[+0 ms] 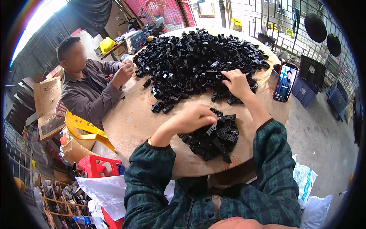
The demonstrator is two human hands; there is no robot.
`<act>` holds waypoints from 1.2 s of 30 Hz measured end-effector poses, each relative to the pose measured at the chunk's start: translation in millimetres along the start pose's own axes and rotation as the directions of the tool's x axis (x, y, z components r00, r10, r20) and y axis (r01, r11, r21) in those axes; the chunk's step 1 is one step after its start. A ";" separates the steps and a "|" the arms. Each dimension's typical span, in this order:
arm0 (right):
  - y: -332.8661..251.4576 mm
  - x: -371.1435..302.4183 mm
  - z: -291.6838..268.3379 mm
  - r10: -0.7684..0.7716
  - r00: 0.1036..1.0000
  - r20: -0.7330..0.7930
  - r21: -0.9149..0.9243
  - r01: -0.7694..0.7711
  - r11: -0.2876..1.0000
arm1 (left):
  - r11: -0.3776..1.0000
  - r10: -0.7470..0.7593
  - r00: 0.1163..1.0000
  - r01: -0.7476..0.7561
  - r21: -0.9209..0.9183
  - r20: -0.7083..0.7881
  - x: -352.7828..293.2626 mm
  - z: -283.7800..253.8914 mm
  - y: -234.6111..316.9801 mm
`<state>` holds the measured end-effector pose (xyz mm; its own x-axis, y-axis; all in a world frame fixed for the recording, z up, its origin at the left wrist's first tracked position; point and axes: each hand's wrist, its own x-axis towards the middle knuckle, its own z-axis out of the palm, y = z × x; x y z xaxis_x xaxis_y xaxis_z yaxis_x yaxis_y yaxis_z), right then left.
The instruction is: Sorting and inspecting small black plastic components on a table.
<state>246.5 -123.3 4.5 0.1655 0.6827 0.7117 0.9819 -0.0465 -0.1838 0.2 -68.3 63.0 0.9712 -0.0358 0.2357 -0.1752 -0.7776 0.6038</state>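
A large heap of small black plastic parts (183,61) covers the far half of the round table. Close in front of me lies a smaller pile of the same black parts (225,141). Over this near pile, my left hand (194,119) pinches one black plastic part (211,129) between thumb and fingers. My right hand (237,82) reaches to the near right edge of the large heap, its thumb and fingers apart, fingertips at the parts. Nothing shows clearly in its grasp.
Across the left side sits a co-worker (89,80), both hands together by the heap. A phone (285,82) stands upright at the table's right edge, near a dark cup (275,72). Left of the table are a yellow plastic chair (82,128) and a red stool (97,166). Blue bins (305,91) stand at right.
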 end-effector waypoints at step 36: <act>-87.3 -9.9 -23.7 0.083 0.989 0.121 0.861 -0.146 0.487 | 0.738 -0.460 0.822 0.143 -0.659 -0.336 5.3 8.5 -25.8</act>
<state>161.3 -143.2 29.5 0.2341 0.7595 0.6070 0.3744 0.5057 -0.7772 11.3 -53.8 42.2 0.8244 0.5392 0.1723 -0.0969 -0.1655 0.9814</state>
